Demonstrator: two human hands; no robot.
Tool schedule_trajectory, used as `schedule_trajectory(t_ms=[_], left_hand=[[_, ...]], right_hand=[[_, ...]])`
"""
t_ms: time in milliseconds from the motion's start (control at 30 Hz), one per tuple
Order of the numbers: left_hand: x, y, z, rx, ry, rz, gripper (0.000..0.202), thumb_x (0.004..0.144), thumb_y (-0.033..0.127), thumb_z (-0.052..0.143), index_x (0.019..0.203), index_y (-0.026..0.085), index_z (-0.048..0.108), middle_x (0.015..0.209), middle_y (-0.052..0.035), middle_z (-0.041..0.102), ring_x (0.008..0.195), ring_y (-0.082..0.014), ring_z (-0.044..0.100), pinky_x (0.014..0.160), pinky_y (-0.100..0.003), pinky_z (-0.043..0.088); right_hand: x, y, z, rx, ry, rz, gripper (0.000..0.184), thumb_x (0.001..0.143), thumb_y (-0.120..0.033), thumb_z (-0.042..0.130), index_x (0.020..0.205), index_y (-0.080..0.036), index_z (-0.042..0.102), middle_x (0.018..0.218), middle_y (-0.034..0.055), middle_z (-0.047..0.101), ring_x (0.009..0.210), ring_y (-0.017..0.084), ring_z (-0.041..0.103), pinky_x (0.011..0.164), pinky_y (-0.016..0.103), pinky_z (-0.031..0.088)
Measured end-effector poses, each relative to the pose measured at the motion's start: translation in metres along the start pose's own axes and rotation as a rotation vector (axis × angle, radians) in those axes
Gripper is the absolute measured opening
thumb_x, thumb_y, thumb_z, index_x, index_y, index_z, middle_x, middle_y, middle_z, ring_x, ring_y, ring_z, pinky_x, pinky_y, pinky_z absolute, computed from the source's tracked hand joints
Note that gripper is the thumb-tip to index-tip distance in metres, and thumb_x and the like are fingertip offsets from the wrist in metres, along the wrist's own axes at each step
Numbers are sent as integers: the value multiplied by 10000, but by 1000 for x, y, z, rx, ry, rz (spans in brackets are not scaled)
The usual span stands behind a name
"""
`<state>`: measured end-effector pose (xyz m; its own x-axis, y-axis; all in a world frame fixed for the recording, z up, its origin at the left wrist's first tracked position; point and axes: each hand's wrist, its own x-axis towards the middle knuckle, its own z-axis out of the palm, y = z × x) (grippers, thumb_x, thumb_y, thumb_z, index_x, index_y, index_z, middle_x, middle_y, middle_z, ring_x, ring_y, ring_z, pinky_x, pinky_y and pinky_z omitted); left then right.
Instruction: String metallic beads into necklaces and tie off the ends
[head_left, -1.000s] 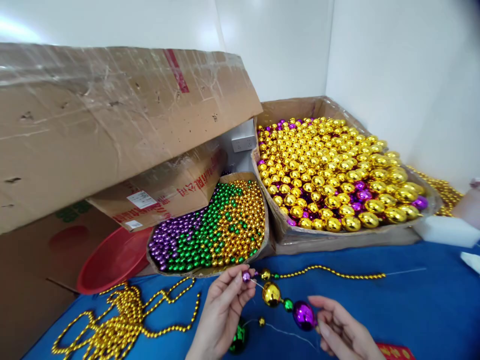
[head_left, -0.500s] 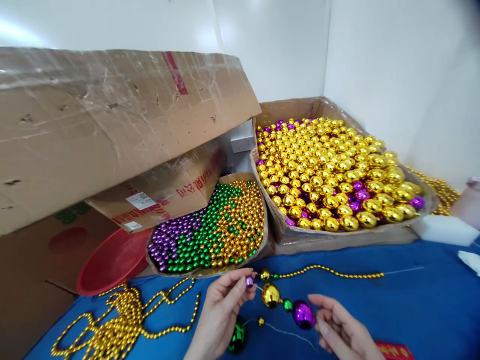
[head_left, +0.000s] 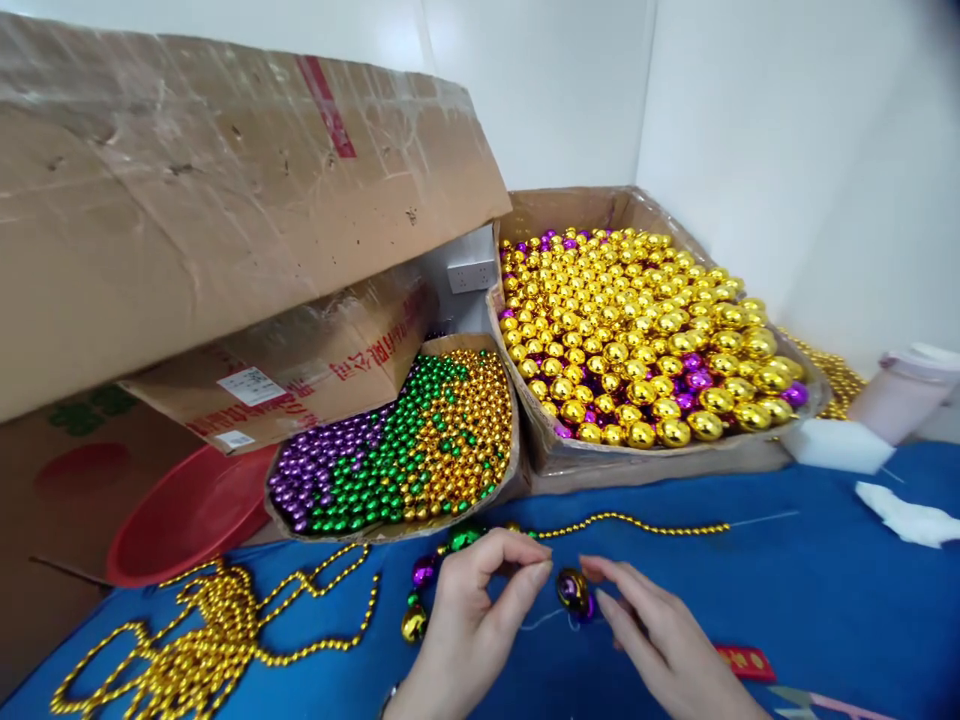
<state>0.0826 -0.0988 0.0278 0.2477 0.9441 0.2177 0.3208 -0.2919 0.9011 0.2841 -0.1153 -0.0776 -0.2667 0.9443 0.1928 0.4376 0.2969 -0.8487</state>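
My left hand [head_left: 484,610] is closed in a pinch, thumb against forefinger; what is between the fingertips is too small to see. Just right of it, a shiny gold bead [head_left: 572,588] is at the fingertips of my right hand [head_left: 652,630], which grips its right side. A purple bead [head_left: 586,606] shows partly behind it. Thin clear thread [head_left: 541,621] loops below the beads. Beyond my left wrist lies a strand with a green bead [head_left: 463,537], a purple bead [head_left: 424,571] and a gold bead [head_left: 413,624], partly hidden by the hand.
Gold bead chains [head_left: 217,630] lie at left on the blue cloth [head_left: 645,530]; another chain [head_left: 630,518] stretches behind my hands. A large box [head_left: 570,470] of gold beads and a smaller mixed-bead box [head_left: 397,537] stand behind. A red basin [head_left: 187,520] and cardboard flap [head_left: 240,200] are at left.
My left hand has moved right, nearer my right hand. The small purple bead no longer shows at its fingertips. Larger beads now lie left of that hand. The view has shifted slightly.
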Motion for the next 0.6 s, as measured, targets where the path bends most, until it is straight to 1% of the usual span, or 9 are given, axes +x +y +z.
schedule_trajectory(t_ms=[67, 133, 233, 333, 367, 433, 467, 533, 600], left_hand=[[6, 19, -1, 2, 0, 41, 88, 815, 226, 606, 806, 200, 690, 820, -47, 709, 773, -197, 641, 711, -262, 489], [11, 31, -2, -18, 21, 59, 74, 804, 221, 621, 799, 202, 693, 821, -55, 710, 775, -208, 643, 709, -267, 495], [11, 29, 2, -131, 74, 44, 87, 822, 240, 602, 829, 201, 679, 854, -67, 703, 789, -217, 645, 705, -277, 505], [3, 6, 19, -203, 87, 13, 255, 844, 265, 573, 1094, 221, 603, 1084, -89, 654, 958, -230, 613, 825, -313, 486], [-1, -6, 27, -176, 44, 26, 367, 825, 275, 601, 1186, 230, 548, 1170, -97, 615, 1031, -239, 582, 882, -330, 461], [-9, -31, 45, -43, -119, 109, 579, 737, 314, 698, 1270, 232, 486, 1237, -109, 575, 1101, -266, 537, 945, -356, 413], [-13, -45, 54, 35, -209, 162, 646, 690, 349, 735, 1273, 226, 486, 1213, -114, 590, 1087, -278, 539, 949, -369, 404], [-21, -73, 67, 212, -317, 228, 684, 644, 420, 752, 1250, 216, 508, 1117, -113, 639, 1012, -288, 567, 927, -400, 401], [-28, -99, 72, 408, -344, 249, 533, 663, 437, 725, 1127, 220, 579, 989, -89, 675, 907, -272, 592, 887, -417, 407]], right_hand=[[7, -20, -7, 25, -18, -65, 321, 946, -283, 387, 1252, -273, 485, 1196, 72, 581, 1051, 189, 576, 913, 316, 457], [11, -31, -10, 31, -29, -132, 270, 947, -253, 392, 1173, -262, 539, 1078, 64, 614, 967, 182, 592, 846, 290, 466], [11, -35, -12, 21, -37, -151, 221, 948, -240, 380, 958, -236, 601, 822, 32, 620, 749, 157, 598, 677, 248, 455], [9, -37, -16, 81, -16, -64, 234, 955, -288, 360, 923, -228, 584, 755, 13, 619, 621, 130, 580, 591, 227, 437], [9, -40, -18, 116, -10, -36, 245, 959, -309, 347, 932, -226, 576, 744, 8, 619, 601, 123, 576, 581, 222, 435], [7, -46, -21, 181, -16, -9, 271, 961, -346, 337, 890, -222, 568, 692, -7, 593, 578, 113, 558, 569, 217, 423], [6, -49, -24, 209, -15, 0, 282, 958, -364, 343, 860, -221, 566, 655, -15, 571, 575, 114, 547, 571, 221, 417], [2, -51, -30, 278, 28, 51, 297, 949, -407, 363, 845, -222, 570, 586, -28, 526, 551, 117, 519, 571, 234, 410], [-3, -46, -41, 368, 173, 152, 289, 919, -461, 416, 905, -224, 582, 556, -29, 507, 526, 126, 503, 541, 247, 410]])
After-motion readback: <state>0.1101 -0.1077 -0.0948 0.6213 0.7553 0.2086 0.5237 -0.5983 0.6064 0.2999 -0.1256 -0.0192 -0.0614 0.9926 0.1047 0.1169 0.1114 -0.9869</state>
